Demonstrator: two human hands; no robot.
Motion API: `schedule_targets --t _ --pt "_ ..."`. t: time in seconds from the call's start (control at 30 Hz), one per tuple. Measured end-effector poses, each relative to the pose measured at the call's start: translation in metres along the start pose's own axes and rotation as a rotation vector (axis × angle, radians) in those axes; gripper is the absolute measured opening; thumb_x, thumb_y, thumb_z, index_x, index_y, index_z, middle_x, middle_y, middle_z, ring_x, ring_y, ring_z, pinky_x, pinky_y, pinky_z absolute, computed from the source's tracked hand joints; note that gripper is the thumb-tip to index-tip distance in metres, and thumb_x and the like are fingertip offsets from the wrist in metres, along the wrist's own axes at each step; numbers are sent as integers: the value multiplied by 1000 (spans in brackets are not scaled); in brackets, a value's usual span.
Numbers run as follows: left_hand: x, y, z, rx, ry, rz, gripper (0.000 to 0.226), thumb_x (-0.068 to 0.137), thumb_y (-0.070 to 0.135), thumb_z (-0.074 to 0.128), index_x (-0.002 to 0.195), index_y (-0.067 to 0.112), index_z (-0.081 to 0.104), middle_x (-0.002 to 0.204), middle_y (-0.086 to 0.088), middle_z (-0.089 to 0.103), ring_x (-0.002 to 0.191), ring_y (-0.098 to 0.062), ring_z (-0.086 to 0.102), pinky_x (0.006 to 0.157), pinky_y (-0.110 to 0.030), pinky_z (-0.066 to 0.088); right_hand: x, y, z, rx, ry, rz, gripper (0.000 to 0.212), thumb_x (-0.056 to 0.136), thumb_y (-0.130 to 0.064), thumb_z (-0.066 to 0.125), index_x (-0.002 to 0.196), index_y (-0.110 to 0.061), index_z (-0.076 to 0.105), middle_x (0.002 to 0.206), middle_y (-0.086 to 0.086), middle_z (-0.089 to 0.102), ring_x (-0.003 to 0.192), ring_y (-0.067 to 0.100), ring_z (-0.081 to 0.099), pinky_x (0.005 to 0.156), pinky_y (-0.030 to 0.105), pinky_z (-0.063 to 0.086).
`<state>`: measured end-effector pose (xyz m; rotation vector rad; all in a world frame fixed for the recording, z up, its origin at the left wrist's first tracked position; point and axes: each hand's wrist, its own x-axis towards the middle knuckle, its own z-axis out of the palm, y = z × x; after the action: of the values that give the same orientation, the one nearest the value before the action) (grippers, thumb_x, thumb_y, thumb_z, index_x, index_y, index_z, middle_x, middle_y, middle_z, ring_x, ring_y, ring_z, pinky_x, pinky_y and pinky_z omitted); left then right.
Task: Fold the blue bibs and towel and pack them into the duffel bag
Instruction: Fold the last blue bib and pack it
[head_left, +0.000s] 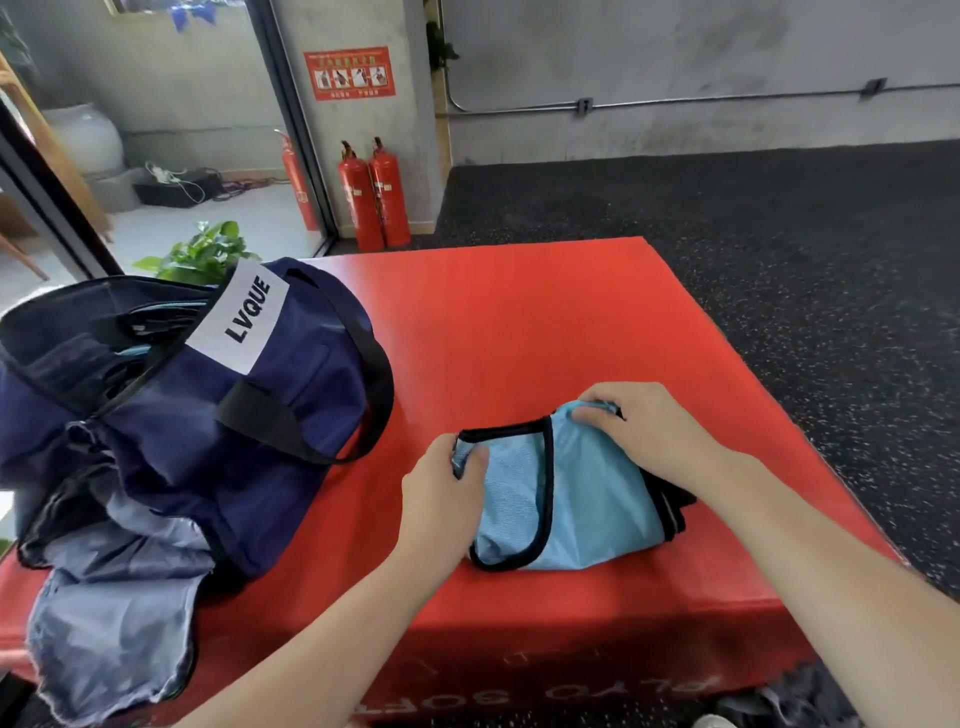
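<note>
A light blue bib (566, 504) with black trim lies folded on the red soft box (519, 338), right of centre. My left hand (441, 493) pinches its left corner. My right hand (644, 431) grips the far right corner, fingers curled over the cloth. A dark layer shows under the bib's right edge. The navy duffel bag (218, 405) marked LVQUE stands open at the left, with blue fabric visible inside. A grey-blue cloth (114, 623), possibly the towel, hangs from the bag over the box's front left edge.
The box's front edge runs just below the bib. Dark speckled floor (779, 234) surrounds the box on the right and behind. Fire extinguishers (374, 197) stand by the back wall, and a green plant (202, 254) sits behind the bag.
</note>
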<state>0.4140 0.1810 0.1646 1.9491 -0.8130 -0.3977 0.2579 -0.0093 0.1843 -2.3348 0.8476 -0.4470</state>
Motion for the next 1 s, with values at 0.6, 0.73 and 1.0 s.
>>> schedule_targets --t 0.6,0.73,1.0 --pt "-12 -32 5 147 14 134 44 99 6 52 133 33 52 88 8 57 70 -10 53 67 -18 39 23 12 27 -275 14 116 20 101 -48 48 103 -36 65 89 -11 65 85 20 60 67 35 42" --pt "-16 -25 8 183 7 126 42 100 19 53 139 33 45 101 6 59 85 -16 58 80 -35 47 23 8 33 -381 -12 118 22 101 -44 49 103 -32 67 102 -7 66 90 21 58 71 36 41" --pt "-11 -32 7 431 -102 176 50 96 -1 47 140 22 52 122 4 48 91 -25 60 81 -39 49 19 2 34 -428 -7 103 24 101 -44 49 112 -28 65 108 -6 64 105 21 59 78 38 46"
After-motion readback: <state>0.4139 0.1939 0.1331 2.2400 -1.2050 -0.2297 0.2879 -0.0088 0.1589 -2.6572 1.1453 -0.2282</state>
